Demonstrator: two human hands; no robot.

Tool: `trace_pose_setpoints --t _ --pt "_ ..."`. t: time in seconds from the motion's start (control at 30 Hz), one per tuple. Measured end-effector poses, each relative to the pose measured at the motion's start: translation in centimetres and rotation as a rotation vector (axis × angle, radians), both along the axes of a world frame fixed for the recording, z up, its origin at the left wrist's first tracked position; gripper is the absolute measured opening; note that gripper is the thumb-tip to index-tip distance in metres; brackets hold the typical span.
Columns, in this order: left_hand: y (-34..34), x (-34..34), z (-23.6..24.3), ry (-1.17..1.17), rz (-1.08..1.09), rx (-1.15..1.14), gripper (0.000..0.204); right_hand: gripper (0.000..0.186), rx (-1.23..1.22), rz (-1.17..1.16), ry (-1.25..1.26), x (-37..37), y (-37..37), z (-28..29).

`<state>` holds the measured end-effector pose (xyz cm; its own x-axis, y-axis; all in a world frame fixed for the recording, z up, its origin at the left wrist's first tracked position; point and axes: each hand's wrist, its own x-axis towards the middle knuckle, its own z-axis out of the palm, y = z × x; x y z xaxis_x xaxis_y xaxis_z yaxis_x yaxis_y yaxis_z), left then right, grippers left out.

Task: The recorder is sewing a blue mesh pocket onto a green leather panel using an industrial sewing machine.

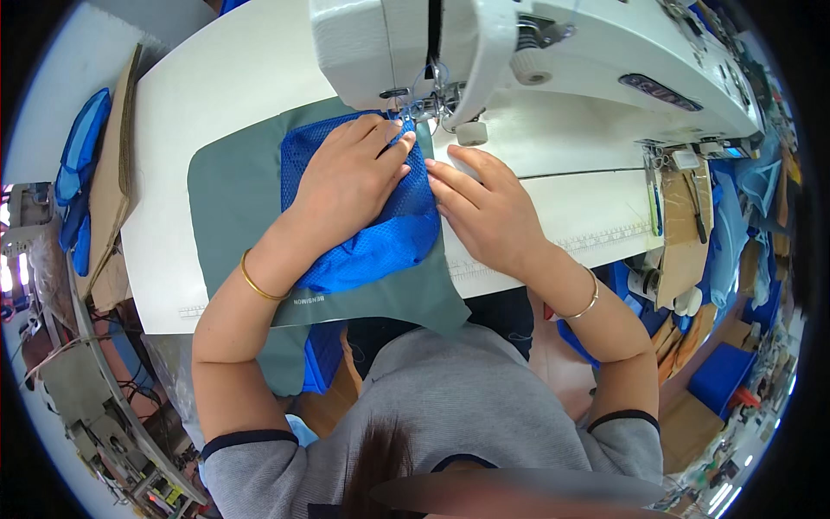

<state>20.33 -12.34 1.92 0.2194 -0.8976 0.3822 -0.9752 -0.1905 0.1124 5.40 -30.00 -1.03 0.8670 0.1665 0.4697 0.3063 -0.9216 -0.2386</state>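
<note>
Left grip (pixel 350 177) is laid palm-down on blue mesh fabric (pixel 411 195), fingers bent and fairly close together; whether any cloth is pinched cannot be told. Right grip (pixel 488 203) is held half-spread, fingers extended, tips rested at the right edge of the mesh; nothing is seen clasped in it.

Mesh is placed under the left grip and just left of the right grip's tips. A smooth, wrinkled blue part (pixel 367 259) is seen below the left grip. Grey-green panel (pixel 229 195) is spread beneath the mesh, mostly left of and below the left grip; its bottom corner is draped past the front edge of the tabletop (pixel 571 203). Small pale lettering is printed on the panel, below the left grip.

Presser foot (pixel 425 109) is located just above the left grip's fingertips, near the mesh's top edge. White sewing machine (pixel 596 56) is set above both grips, its arm extended to the right. Light-blue thread (pixel 441 71) is looped around the needle area.

Gold bangle (pixel 260 285) is worn below the left grip, a thinner bracelet (pixel 588 303) below the right one. Ruler strip (pixel 553 245) is fixed along the tabletop's front edge, right of and below the right grip. Cardboard sheet (pixel 679 246) with a dark-handled tool (pixel 698 212) is placed well to the right grip's right. Blue bundle (pixel 82 164) and brown cardboard (pixel 111 173) are stacked well left of the left grip.
</note>
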Motion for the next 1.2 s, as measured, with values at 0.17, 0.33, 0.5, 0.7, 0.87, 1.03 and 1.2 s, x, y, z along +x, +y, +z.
trace_pose_setpoints --t 0.17,0.33,0.5,0.7,0.87,1.03,1.2 --pt "0.1 0.7 -0.7 0.036 -0.013 0.029 0.033 0.027 0.01 0.007 -0.017 0.0 0.0 -0.2" --pt "-0.1 0.5 -0.8 -0.04 0.005 -0.017 0.033 0.029 0.03 0.0 -0.016 0.0 0.1 -0.2" --pt "0.0 0.5 -0.1 0.059 0.041 0.014 0.036 0.029 0.04 0.019 -0.06 0.1 0.1 -0.5" --pt "1.3 0.5 1.2 0.198 -0.187 0.118 0.04 0.027 0.036 0.116 0.005 -1.0 0.3 0.9" --pt "2.2 0.0 3.4 0.253 -0.331 0.267 0.038 0.025 -0.03 0.111 -0.138 1.1 -0.7 1.1" --pt "2.3 -1.5 2.8 0.096 -0.229 0.281 0.028 0.031 -0.11 0.087 -0.074 1.3 -1.9 -0.2" --pt "2.8 -1.6 1.8 0.093 -0.087 0.187 0.027 0.038 -0.036 0.082 0.022 1.9 -2.0 0.7"
